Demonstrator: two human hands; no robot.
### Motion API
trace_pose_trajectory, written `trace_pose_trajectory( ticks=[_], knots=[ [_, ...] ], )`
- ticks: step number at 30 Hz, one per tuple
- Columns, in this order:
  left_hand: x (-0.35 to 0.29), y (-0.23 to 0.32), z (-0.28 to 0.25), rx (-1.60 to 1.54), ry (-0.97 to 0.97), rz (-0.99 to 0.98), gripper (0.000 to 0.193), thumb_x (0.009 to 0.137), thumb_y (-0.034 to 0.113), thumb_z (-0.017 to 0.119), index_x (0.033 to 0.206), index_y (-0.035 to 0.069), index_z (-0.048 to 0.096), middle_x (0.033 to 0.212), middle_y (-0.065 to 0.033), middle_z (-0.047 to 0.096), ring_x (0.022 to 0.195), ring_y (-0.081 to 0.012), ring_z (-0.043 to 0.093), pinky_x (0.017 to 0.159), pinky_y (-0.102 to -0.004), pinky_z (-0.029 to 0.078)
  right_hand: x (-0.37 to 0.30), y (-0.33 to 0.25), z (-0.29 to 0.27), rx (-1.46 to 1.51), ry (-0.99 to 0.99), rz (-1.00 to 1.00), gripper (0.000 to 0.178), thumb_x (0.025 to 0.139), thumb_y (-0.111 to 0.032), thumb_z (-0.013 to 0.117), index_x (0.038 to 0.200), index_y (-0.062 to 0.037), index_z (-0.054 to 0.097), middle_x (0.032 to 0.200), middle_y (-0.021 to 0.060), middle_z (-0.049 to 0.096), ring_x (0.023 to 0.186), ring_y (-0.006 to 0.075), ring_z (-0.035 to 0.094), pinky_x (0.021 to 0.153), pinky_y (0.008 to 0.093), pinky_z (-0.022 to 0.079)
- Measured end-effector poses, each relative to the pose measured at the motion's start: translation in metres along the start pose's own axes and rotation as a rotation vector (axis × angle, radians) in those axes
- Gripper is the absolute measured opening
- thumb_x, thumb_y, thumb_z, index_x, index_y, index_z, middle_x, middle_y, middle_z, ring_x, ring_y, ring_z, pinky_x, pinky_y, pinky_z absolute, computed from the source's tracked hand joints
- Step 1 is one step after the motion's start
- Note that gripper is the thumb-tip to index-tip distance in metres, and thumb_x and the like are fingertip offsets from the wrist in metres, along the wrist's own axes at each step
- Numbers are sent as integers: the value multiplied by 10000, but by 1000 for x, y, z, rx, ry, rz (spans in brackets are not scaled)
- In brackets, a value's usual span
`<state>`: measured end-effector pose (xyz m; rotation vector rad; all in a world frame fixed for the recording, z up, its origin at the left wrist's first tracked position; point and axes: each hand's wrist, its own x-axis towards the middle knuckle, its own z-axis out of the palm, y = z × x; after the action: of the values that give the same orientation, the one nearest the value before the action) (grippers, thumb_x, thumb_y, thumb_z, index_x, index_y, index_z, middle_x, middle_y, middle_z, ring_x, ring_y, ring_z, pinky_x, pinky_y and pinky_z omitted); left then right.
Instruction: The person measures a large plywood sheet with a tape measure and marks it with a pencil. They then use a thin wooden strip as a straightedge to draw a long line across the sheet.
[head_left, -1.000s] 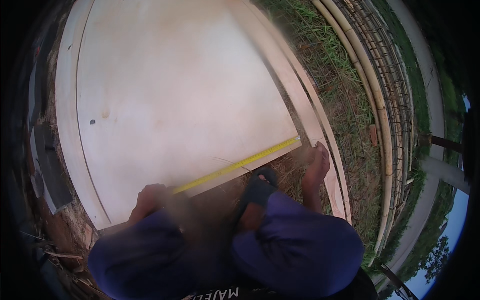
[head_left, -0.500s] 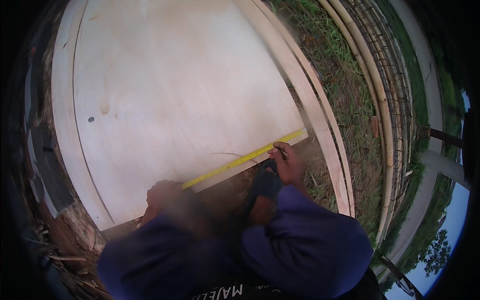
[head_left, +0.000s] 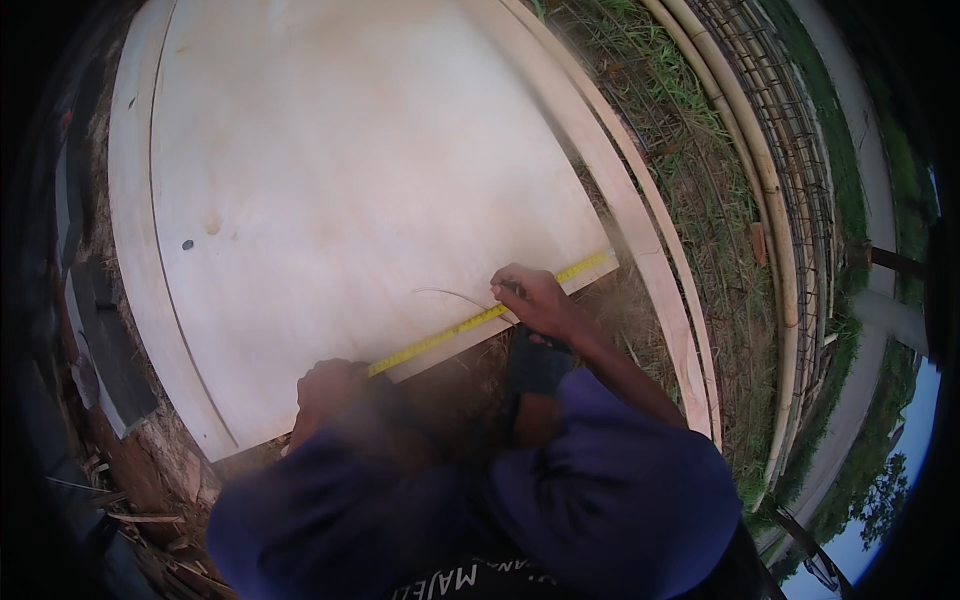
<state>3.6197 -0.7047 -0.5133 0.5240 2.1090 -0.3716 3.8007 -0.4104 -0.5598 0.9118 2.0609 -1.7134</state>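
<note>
Both hands work a yellow tape measure (head_left: 480, 322) stretched along the near edge of a large pale plywood sheet (head_left: 350, 200). At the near left, the left hand (head_left: 335, 385) closes over the tape's end, fingers curled down on it at the sheet's corner region; whether it grips the tape case cannot be told, since the hand hides it. Further right, the right hand (head_left: 530, 298) rests on the tape with fingers pinched together as if holding a thin marking tool, though the tool itself is too small to make out. Beyond that hand the tape runs on to the sheet's right corner (head_left: 598, 262).

Under the plywood, a second board (head_left: 130, 250) shows as a pale border on the left and right. Grass (head_left: 690, 180) lies to the right, with long pale poles (head_left: 760, 180) and a cage of steel reinforcement bars (head_left: 805, 170) beyond it. Scrap wood (head_left: 150, 490) sits at the near left.

Judging from the stance, the chief risk is a false reading: the tape lies slightly skewed to the edge, and a slip of the left hand would let it creep or snap back. A curved pencil line (head_left: 455, 295) near the right hand could also be mistaken for the mark.
</note>
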Motion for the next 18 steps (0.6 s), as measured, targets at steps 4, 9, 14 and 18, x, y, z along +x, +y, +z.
trace_pose_trajectory(
  ticks=[4,9,14,18],
  knots=[
    [-5,-4,4,38,56,32,432,933,502,606,951,98,757,931,-144,737,933,-340,712,826,-478,551,16,39,12,-122,186,-451,254,951,-239,654,1082,-23,679,966,161,710,839,292,684,755,406,546],
    [-27,-4,-2,-23,143,43,451,932,516,603,918,89,749,890,-147,731,894,-348,711,808,-483,549,-3,43,11,-255,263,-544,208,906,-220,708,1016,-44,691,934,126,708,855,299,675,767,399,548],
    [-33,-8,-3,-29,215,28,463,928,517,606,897,75,741,887,-155,725,880,-359,706,788,-479,546,-23,66,33,-551,412,-753,147,856,-205,749,943,-108,681,873,78,693,816,244,670,716,368,547],
    [-17,-6,-8,-45,184,-132,457,926,507,610,895,70,740,899,-160,723,875,-367,702,784,-477,544,-28,83,50,-585,478,-669,154,837,-189,759,953,-128,679,885,52,697,813,235,668,714,366,551]
  ],
)
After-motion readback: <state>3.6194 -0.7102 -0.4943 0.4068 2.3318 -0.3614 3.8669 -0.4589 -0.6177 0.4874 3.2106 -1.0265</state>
